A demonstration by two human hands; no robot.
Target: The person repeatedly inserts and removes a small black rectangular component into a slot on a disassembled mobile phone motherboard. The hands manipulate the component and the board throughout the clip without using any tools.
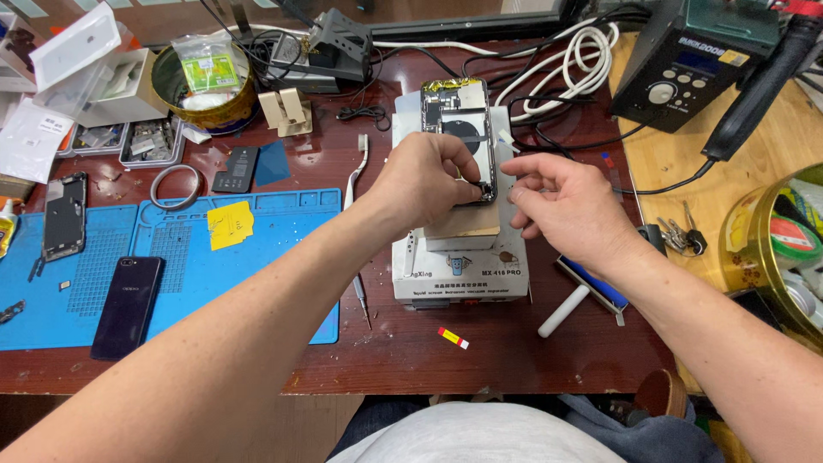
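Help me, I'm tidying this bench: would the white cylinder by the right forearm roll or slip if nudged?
Probably it would roll: the white cylinder is round and smooth-looking and lies on its side on the bare wooden table. It looks small and likely light, so a brush from the right hand could shift it. The blue-edged tool beside it might stop it one way.

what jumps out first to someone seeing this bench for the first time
Dead centre, the left hand and right hand meet over an opened phone lying on a white heating box, with the left fingers pinching at its lower edge. To the left, a blue work mat carries a dark phone and a yellow note.
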